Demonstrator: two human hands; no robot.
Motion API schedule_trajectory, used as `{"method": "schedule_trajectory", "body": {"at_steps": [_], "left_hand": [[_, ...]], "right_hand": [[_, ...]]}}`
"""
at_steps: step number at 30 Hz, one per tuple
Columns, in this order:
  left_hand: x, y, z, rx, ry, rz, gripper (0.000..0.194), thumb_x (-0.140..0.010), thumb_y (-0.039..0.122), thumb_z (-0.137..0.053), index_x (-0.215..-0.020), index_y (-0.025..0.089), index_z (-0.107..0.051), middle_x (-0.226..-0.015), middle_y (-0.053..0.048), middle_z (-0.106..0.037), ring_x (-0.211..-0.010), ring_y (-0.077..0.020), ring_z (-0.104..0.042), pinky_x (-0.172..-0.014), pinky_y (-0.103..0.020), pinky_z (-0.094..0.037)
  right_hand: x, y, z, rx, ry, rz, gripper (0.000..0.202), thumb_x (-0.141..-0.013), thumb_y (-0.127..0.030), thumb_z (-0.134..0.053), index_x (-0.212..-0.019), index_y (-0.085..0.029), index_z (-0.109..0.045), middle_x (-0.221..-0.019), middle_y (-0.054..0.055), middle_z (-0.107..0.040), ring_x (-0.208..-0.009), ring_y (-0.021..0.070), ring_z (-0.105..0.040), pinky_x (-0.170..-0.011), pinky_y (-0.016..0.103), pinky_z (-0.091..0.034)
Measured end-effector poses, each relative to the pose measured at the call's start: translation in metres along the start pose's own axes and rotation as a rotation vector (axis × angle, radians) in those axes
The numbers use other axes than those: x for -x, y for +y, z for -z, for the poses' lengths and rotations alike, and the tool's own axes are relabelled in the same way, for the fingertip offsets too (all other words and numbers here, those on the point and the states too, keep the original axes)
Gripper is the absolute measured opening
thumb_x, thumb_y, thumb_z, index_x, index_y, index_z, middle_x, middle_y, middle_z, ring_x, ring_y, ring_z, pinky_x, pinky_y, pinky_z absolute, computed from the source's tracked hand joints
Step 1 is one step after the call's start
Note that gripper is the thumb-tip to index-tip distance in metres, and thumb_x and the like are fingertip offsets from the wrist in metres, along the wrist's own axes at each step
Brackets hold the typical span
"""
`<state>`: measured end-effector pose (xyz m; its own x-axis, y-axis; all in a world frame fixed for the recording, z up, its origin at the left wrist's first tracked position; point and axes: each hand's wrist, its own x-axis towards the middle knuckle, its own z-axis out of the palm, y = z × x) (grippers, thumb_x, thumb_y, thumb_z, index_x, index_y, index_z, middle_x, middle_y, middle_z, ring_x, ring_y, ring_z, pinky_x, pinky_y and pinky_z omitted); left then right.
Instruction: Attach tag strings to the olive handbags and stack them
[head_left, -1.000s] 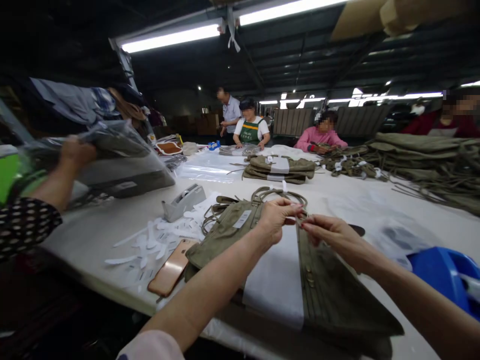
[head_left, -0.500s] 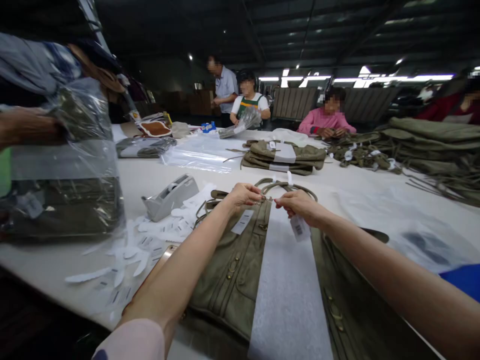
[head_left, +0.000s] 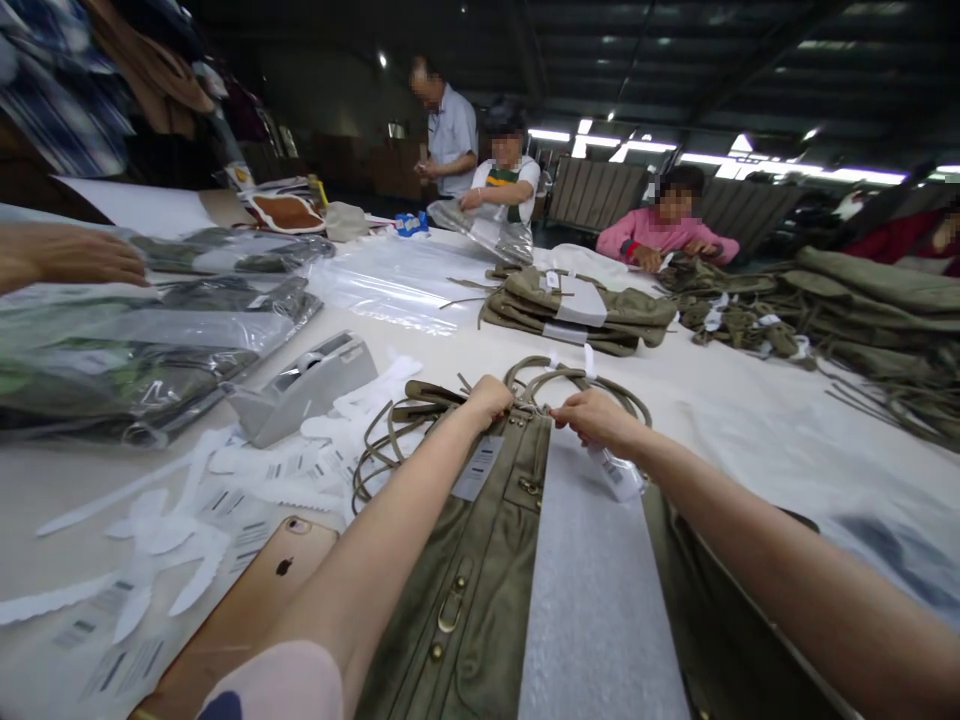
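Two hands on it: left hand (head_left: pixel 491 398) is curled at the top edge, fingertips hidden, so can't tell what it grips; right hand (head_left: pixel 596 420) is pinching a thin fastening (head_left: pixel 538 408), too tiny to make out.
Olive bag: the olive bag (head_left: pixel 476 560) lies flat right in front of the wearer, its near end cut off by the frame.
Done so far: white paper band (head_left: pixel 592 580) over the front, barcode label (head_left: pixel 478 468) beside it, white wraps on the handles (head_left: pixel 628 395). Swing tag (head_left: pixel 621 476) hangs under the right hand.
Left to do, imo: that fastening doesn't look finished, and no plastic covers this one, unlike the wrapped bags (head_left: pixel 202 330) off left.
Left side: tight. Phone (head_left: pixel 255 590), loose white labels (head_left: pixel 172 545) and tape dispenser (head_left: pixel 304 390) crowd in there.
Far and right: more tabletop (head_left: pixel 705 385) shows before the banded stack (head_left: pixel 577 305); clear plastic (head_left: pixel 810 470) lies to the right.
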<state>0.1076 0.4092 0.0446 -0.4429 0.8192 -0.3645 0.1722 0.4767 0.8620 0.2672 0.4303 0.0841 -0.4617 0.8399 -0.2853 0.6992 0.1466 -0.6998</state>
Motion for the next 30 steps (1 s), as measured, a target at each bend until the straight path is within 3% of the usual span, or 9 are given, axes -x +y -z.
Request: {"method": "schedule_trajectory", "body": {"at_steps": [10,24,30], "left_hand": [[-0.006,-0.007,0.005,0.246,-0.140,-0.005,0.028,-0.058,-0.006,-0.046,-0.078,0.007,-0.061,-0.038,0.007,-0.038,-0.034,-0.0029,-0.028,-0.037,-0.018,-0.017],[-0.008,-0.013,0.011,0.320,-0.328,-0.052,0.020,-0.067,-0.004,-0.047,-0.075,0.012,-0.056,-0.047,0.005,-0.046,-0.031,-0.0025,-0.032,-0.036,-0.017,-0.017],[-0.005,-0.012,0.013,0.312,-0.309,-0.055,0.019,-0.070,-0.002,-0.048,-0.078,0.011,-0.058,-0.043,0.005,-0.045,-0.031,-0.0033,-0.033,-0.036,-0.017,-0.020]], "right_hand": [[-0.006,-0.003,-0.003,0.120,0.023,-0.034,0.020,-0.075,-0.021,-0.054,-0.058,-0.011,-0.060,-0.042,-0.002,-0.042,-0.037,0.0091,-0.041,-0.038,0.021,-0.032],[-0.017,-0.015,-0.024,0.235,0.110,0.055,0.022,-0.076,-0.025,-0.054,-0.058,-0.013,-0.060,-0.043,-0.002,-0.043,-0.043,0.0088,-0.043,-0.046,0.021,-0.029],[-0.023,-0.015,-0.030,0.283,0.117,0.099,0.024,-0.076,-0.026,-0.054,-0.056,-0.013,-0.060,-0.044,-0.001,-0.044,-0.045,0.0087,-0.041,-0.047,0.021,-0.027]]}}
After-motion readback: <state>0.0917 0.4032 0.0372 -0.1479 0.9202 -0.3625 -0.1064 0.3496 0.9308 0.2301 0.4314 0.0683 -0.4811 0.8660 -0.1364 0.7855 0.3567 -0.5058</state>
